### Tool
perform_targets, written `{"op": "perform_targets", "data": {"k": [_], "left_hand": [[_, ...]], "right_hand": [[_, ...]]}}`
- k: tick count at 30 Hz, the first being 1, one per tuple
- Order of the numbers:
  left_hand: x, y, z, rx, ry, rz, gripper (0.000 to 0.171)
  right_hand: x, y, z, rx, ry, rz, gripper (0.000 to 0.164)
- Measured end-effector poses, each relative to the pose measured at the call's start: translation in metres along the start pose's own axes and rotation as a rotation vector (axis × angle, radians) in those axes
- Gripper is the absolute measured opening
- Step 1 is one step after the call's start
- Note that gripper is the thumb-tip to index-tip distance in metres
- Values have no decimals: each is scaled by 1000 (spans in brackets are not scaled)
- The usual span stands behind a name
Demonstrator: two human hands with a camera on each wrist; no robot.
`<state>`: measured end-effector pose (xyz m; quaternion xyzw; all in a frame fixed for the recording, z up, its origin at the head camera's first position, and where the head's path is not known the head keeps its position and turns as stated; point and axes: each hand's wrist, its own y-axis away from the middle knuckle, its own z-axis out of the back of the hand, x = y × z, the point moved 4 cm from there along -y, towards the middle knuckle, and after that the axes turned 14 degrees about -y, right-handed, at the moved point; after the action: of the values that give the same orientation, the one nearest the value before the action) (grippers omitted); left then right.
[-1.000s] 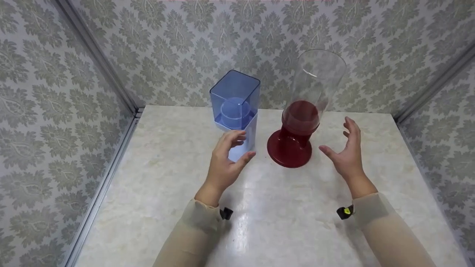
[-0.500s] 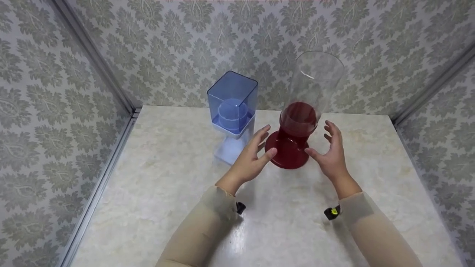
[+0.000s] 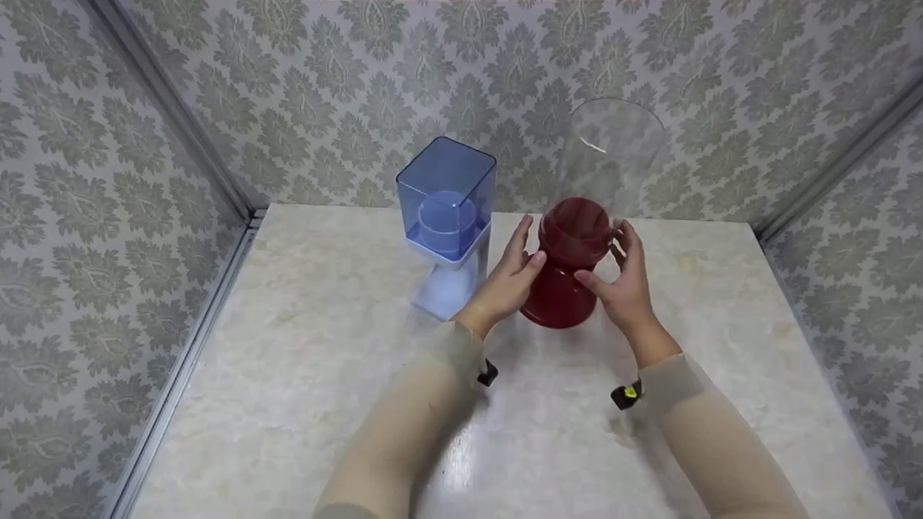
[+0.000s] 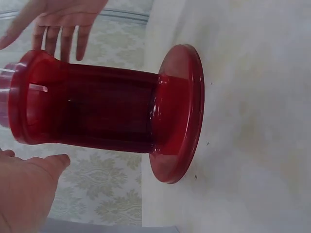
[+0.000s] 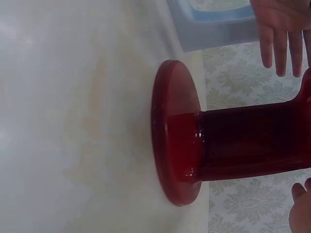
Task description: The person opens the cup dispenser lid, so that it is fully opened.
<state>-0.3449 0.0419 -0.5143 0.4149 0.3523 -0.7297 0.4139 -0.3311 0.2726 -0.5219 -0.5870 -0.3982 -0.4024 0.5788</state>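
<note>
A tall dispenser-like piece stands upright on the table, with a red round-footed base (image 3: 559,297) and a clear cylinder (image 3: 613,155) above. My left hand (image 3: 505,285) is at its left side, fingers extended, thumb near the red collar. On the opposite side is my right hand (image 3: 621,288), thumb in front of the red neck and fingers reaching behind its right edge. Straight, spread fingers of the right hand (image 4: 68,29) show in the left wrist view. The left hand (image 5: 284,34) looks flat in the right wrist view. Whether either hand touches the collar, I cannot tell.
Left of the red piece stands a similar one with a blue see-through square container (image 3: 447,198) on a whitish stand (image 3: 443,292), close to my left forearm. Patterned wall panels (image 3: 324,94) enclose the pale table (image 3: 310,346) at the back and sides.
Both hands have closed in on the red piece: the left moved right, away from in front of the blue one, and the right moved left. Neither dispenser-like piece has visibly moved on the table.
</note>
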Motion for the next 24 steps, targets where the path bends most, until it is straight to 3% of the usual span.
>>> {"op": "perform_targets", "data": {"k": [4, 9, 14, 24], "left_hand": [[-1, -15, 0, 12, -11, 16, 76], [3, -24, -1, 34, 1, 32, 72], [8, -25, -1, 55, -4, 28, 69], [8, -24, -2, 48, -24, -10, 68]], "right_hand": [[4, -15, -5, 21, -9, -13, 118], [4, -22, -9, 39, 43, -42, 94], [1, -20, -11, 1, 132, -54, 79], [0, -17, -9, -43, 109, -23, 76]]}}
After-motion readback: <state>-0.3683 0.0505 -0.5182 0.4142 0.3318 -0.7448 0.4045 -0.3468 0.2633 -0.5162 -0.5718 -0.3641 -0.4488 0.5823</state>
